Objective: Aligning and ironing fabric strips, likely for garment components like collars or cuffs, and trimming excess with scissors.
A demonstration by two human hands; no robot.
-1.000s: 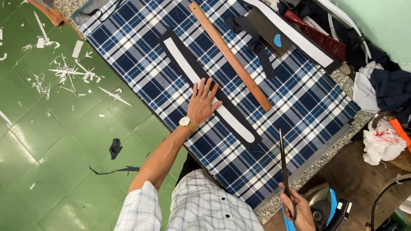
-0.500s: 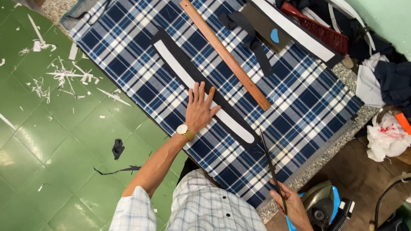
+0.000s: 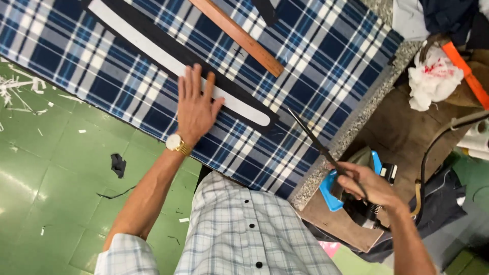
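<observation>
Head view: scissors (image 3: pixel 318 144) in right hand (image 3: pixel 374 186) point up-left

right hand (image 3: pixel 374 186) swung the scissors (image 3: pixel 326 150) from pointing straight up off the counter edge to slanting in over the plaid cloth (image 3: pixel 316 66) | blade tip now close to the black strip's (image 3: pixel 153 40) end | head moved closer, so the view's tighter than a second ago

Green tiled floor (image 3: pixel 61 168) littered with white scraps (image 3: pixel 15 89).
</observation>
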